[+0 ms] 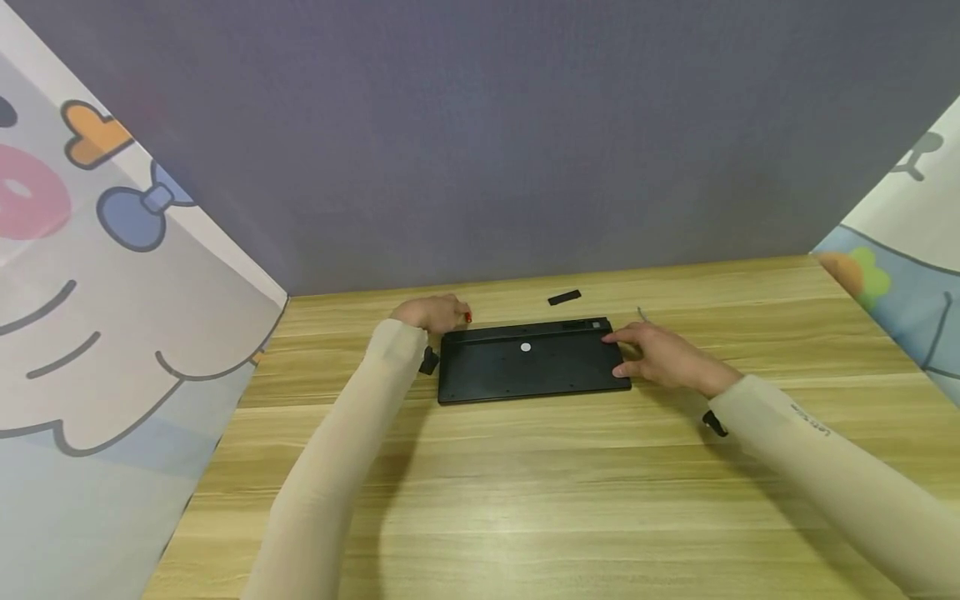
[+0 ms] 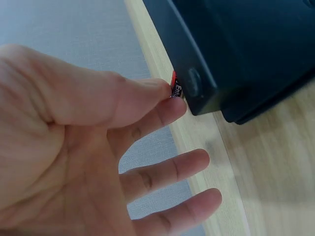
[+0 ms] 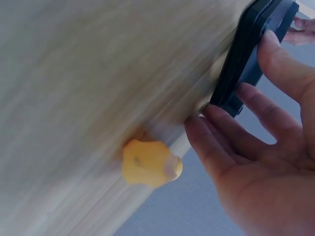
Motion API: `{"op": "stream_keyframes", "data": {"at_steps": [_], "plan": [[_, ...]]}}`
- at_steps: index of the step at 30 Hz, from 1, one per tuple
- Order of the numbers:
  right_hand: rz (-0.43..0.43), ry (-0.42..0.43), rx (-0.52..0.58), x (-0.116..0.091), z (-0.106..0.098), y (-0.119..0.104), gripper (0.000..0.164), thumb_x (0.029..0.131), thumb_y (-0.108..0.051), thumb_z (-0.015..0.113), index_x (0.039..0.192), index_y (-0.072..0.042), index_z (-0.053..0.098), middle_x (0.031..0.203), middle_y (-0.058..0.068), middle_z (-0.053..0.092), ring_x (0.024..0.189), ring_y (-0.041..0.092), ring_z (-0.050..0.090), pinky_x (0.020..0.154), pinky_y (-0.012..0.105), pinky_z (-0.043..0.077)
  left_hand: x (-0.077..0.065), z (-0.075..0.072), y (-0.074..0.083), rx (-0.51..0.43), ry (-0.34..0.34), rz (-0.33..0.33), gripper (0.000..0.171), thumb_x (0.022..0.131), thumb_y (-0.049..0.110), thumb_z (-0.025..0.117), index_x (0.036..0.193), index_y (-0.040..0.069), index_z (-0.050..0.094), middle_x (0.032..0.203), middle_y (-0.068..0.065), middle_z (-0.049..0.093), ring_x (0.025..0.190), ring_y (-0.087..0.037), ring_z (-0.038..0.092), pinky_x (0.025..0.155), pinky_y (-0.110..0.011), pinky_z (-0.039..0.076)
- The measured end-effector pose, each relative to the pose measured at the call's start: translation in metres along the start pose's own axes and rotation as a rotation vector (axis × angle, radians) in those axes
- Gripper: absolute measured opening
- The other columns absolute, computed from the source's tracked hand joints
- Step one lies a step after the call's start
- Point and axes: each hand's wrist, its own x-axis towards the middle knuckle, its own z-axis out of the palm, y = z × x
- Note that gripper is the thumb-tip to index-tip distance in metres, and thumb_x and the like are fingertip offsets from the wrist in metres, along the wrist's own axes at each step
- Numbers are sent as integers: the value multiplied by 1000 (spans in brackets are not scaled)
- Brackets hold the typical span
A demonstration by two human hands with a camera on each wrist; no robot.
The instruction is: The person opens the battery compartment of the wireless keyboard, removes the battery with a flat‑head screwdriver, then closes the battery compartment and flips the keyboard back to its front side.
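A black keyboard (image 1: 480, 367) lies underside up on the wooden table, a round white sticker on its back. A small recess (image 1: 576, 325) shows near its far right corner. My left hand (image 1: 433, 312), beyond the far left corner, pinches a small red and black battery (image 2: 177, 88) between thumb and index finger; its other fingers are spread. My right hand (image 1: 660, 354) rests on the keyboard's right end, thumb and index fingertips apart on the back. In the right wrist view, further fingertips (image 3: 216, 115) lie by the keyboard's corner.
A narrow black cover piece (image 1: 564, 297) lies behind the keyboard. An orange-yellow knob-like object (image 3: 150, 162) sits beside the right hand; a thin grey rod (image 1: 642, 313) shows behind that hand. A grey panel (image 1: 525, 167) stands along the table's far edge.
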Motion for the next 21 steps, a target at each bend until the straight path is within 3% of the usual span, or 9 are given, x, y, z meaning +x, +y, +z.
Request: {"op": "stream_keyframes", "data": {"at_steps": [4,5,9,15,21], "plan": [[-3,0,-3,0,0,0,55,86,-22,72,133,-2,53,128,23,50,114,43,48,90,57,40,-6,0,1,0,-4,13,47,104,11,24,151,13,27,151,-12,25,135,-26,28,87,-35,36],[-4,0,-5,0,0,0,55,86,-22,72,133,-2,53,128,23,50,114,43,48,90,57,40,-15,-2,7,-7,-17,-2,48,103,9,22,151,12,25,153,-12,22,138,-28,22,91,-36,35],[-6,4,-4,0,0,0,54,86,-21,72,133,-1,53,128,24,50,115,44,47,91,57,39,-17,-2,7,-38,-19,-7,48,104,10,25,152,14,22,155,-10,16,141,-28,12,96,-36,32],[-9,7,-6,0,1,1,54,86,-22,72,133,-1,53,129,25,49,117,45,46,93,58,38,-16,0,5,-112,-11,-8,49,103,11,31,152,12,22,155,-11,16,140,-29,15,94,-38,34],[-6,7,-12,0,1,1,54,86,-21,72,133,-1,53,129,25,49,117,45,45,93,58,38,-22,4,-3,-113,48,8,53,102,24,42,151,12,27,154,-13,17,139,-32,20,106,-48,27]]}}
